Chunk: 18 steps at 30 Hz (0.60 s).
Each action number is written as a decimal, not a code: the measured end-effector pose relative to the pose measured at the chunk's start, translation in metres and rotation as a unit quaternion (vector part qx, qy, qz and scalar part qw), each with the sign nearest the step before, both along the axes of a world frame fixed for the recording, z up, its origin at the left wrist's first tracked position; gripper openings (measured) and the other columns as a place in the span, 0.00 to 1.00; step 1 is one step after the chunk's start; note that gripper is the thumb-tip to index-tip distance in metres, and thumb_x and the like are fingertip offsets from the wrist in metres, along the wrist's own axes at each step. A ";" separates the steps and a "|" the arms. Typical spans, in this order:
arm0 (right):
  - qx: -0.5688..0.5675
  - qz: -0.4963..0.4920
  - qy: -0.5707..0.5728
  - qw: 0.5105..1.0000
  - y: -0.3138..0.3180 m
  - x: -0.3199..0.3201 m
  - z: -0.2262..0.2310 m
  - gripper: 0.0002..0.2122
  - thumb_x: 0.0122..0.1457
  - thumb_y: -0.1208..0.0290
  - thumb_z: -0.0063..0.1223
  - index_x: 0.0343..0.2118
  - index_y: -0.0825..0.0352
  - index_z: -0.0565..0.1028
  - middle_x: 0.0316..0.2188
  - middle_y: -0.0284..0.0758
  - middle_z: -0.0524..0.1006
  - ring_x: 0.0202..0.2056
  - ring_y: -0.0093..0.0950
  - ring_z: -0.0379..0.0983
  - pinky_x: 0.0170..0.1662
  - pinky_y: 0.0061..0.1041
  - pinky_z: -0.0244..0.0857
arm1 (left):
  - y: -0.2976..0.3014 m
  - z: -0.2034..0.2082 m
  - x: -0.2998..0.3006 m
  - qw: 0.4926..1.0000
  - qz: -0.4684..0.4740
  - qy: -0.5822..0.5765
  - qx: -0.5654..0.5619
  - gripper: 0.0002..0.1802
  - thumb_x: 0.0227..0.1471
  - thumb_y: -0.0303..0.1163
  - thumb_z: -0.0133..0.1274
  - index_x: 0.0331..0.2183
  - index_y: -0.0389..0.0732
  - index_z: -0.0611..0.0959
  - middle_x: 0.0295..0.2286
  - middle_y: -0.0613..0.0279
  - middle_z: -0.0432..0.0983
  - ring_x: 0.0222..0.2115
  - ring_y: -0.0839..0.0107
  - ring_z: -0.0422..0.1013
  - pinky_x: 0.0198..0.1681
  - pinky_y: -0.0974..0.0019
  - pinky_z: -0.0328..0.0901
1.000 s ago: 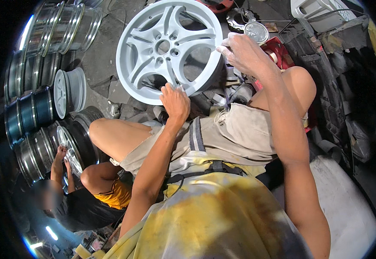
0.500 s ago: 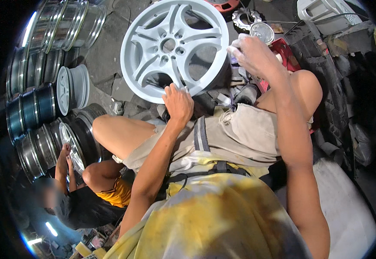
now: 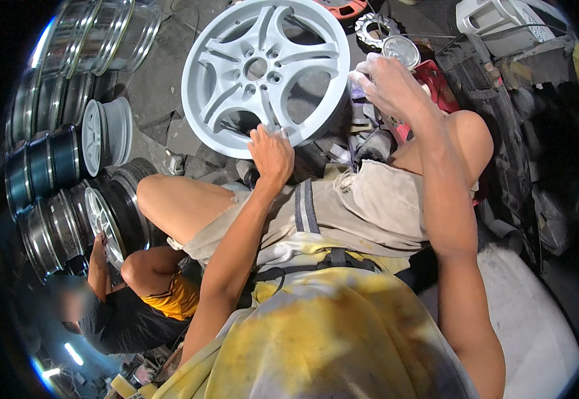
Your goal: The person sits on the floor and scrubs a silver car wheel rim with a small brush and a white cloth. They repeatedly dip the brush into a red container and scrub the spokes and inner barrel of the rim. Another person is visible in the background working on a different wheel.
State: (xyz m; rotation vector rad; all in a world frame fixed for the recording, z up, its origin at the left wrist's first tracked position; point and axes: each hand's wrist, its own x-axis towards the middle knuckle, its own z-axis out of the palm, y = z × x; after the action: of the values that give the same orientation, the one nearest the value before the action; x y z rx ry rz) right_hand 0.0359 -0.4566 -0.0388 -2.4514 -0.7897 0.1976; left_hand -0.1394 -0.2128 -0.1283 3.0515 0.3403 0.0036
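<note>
Just above the frame's centre, the left hand [image 3: 271,154] grips the lower edge of the white wheel [image 3: 263,85], which fills the upper middle. Right of it, the white-dusted right hand [image 3: 390,83] is half curled beside the rim; I cannot tell whether it holds anything. Beyond lies a round tin [image 3: 401,52]. The step seems to be steadying the wheel; the next move calls for a firm left hold.
</note>
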 end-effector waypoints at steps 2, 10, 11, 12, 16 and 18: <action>-0.005 -0.017 0.025 1.000 -0.001 -0.002 0.001 0.15 0.64 0.64 0.53 0.34 0.74 0.82 0.35 0.54 0.78 0.41 0.51 0.76 0.47 0.44 0.69 | -0.004 0.011 -0.002 0.999 -0.004 0.037 0.001 0.14 0.58 0.35 0.52 0.30 0.35 0.85 0.37 0.49 0.68 0.42 0.50 0.65 0.42 0.48 0.60; 0.012 -0.001 0.019 1.000 -0.002 -0.003 0.001 0.15 0.64 0.64 0.53 0.34 0.73 0.82 0.34 0.53 0.78 0.40 0.51 0.77 0.47 0.44 0.69 | 0.001 0.006 0.001 0.999 -0.020 0.027 0.008 0.15 0.60 0.35 0.51 0.30 0.34 0.86 0.36 0.49 0.68 0.41 0.50 0.65 0.40 0.48 0.61; 0.013 -0.002 0.019 1.000 -0.005 -0.001 0.000 0.15 0.64 0.64 0.53 0.34 0.73 0.82 0.34 0.53 0.79 0.40 0.51 0.77 0.48 0.44 0.69 | 0.001 0.012 0.002 0.998 -0.044 0.041 0.008 0.15 0.60 0.35 0.51 0.31 0.34 0.86 0.36 0.49 0.68 0.41 0.50 0.65 0.40 0.47 0.61; 0.009 -0.002 0.024 1.000 -0.003 -0.001 0.000 0.15 0.65 0.63 0.52 0.35 0.73 0.82 0.35 0.53 0.78 0.40 0.51 0.76 0.48 0.44 0.68 | 0.004 0.009 0.001 0.999 -0.049 0.016 0.006 0.15 0.60 0.35 0.51 0.30 0.34 0.85 0.35 0.48 0.67 0.41 0.50 0.65 0.40 0.48 0.61; -0.011 0.006 0.038 0.999 0.002 0.000 0.003 0.16 0.65 0.62 0.49 0.37 0.72 0.81 0.35 0.51 0.77 0.41 0.50 0.74 0.48 0.45 0.66 | 0.015 -0.001 0.006 0.999 -0.039 0.026 0.005 0.14 0.56 0.35 0.54 0.31 0.34 0.86 0.39 0.48 0.71 0.43 0.52 0.66 0.42 0.50 0.62; -0.016 0.005 0.040 0.999 0.001 -0.001 0.004 0.16 0.65 0.63 0.49 0.37 0.72 0.81 0.35 0.51 0.77 0.41 0.50 0.74 0.48 0.45 0.66 | 0.034 0.019 0.025 0.981 -0.082 0.174 0.026 0.17 0.57 0.38 0.53 0.32 0.34 0.86 0.41 0.47 0.72 0.45 0.53 0.67 0.45 0.49 0.64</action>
State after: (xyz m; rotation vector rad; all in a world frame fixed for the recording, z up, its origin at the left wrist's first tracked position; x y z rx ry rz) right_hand 0.0350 -0.4556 -0.0349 -2.4532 -0.7698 0.3131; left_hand -0.1143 -0.1785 -0.1096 3.1140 0.1062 -0.5433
